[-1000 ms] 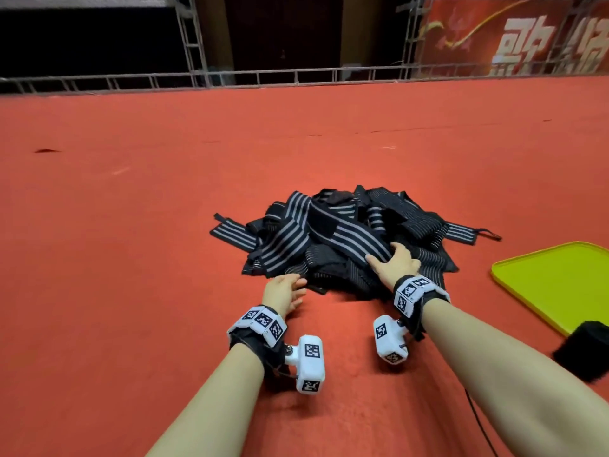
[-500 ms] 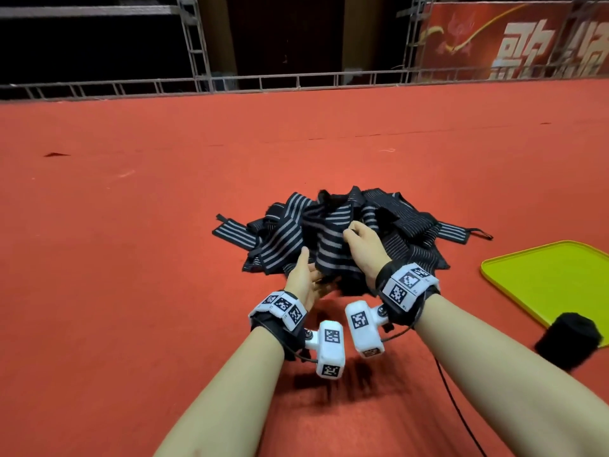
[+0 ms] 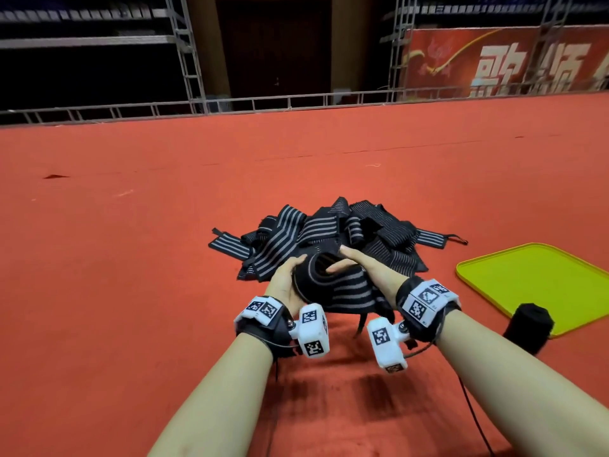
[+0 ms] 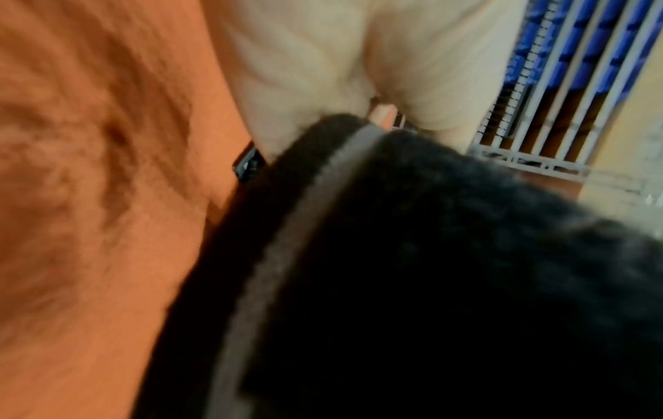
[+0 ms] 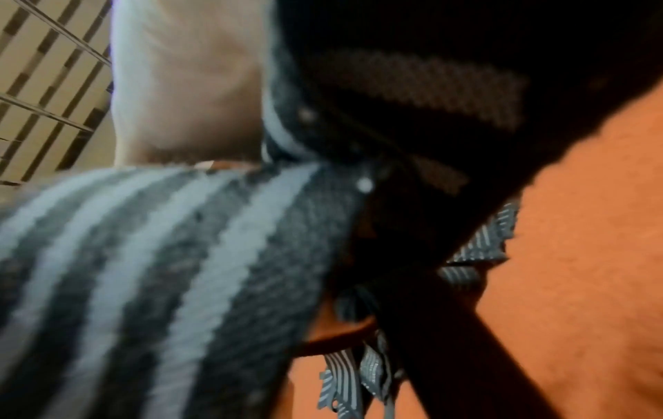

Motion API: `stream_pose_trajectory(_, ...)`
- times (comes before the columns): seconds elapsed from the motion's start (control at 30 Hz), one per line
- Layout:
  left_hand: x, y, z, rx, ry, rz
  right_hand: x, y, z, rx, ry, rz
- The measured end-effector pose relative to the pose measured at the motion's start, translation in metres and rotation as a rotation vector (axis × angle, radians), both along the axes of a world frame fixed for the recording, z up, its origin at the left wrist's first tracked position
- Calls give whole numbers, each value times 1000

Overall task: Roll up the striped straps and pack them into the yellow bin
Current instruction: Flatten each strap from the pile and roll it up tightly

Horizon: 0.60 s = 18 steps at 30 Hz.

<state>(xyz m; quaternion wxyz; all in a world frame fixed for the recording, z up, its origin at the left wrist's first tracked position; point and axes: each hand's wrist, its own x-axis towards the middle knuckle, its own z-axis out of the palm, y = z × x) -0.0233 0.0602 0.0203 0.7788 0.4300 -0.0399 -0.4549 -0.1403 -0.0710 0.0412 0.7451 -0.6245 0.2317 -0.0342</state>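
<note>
Striped strap [image 3: 333, 285] is judged to be soft, light and elastic, so it bends easily and can spring open if the roll is let loose. It is not fragile or slippery; the woven cloth gives good grip. It is best taken at the rolled end, with fingers around the outside of the coil and a thumb near its opening, so that the layers are kept tight.

The strap is held between both hands, lifted a little over the red floor [image 3: 131, 291], just in front of the pile of straps [image 3: 329, 232]. The left hand [image 3: 285, 282] is curled around the left side of the dark coil and grips it. The right hand [image 3: 359, 268] is on the right side; its thumb is at the opening of the coil, and its fingers lie over the top edge, pinching the strap. The loose striped part hangs down under the hands.

In the wrist views the cloth is pressed against each palm, but the fingertips are hidden.

The yellow bin [image 3: 540, 285] lies well apart to the right, with a dark roll [image 3: 527, 328] touching its near edge.
</note>
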Motion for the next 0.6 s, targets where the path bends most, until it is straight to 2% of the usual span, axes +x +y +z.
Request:
stream_pose_trajectory(0.13, 18, 8, -10, 58, -127, 283, -6, 1, -15, 109, -2, -4)
stream_pose_trajectory(0.27, 32, 37, -9, 29, -218, 449, -6, 3, -21, -80, -5, 47)
stream_pose_trajectory(0.4, 44, 67, -15, 107, -292, 571, -9, 1, -23, -161, 59, -37)
stream_pose_trajectory(0.47, 51, 87, -25, 173, -280, 653, -13, -4, -24, -261, 118, -66)
stream_pose_trajectory(0.53, 54, 110, -39, 254, -266, 709, -20, -10, -27, -465, 263, -87)
stream_pose_trajectory(0.6, 51, 132, -57, 404, -269, 694, -29, -15, -34, -666, 416, -84)
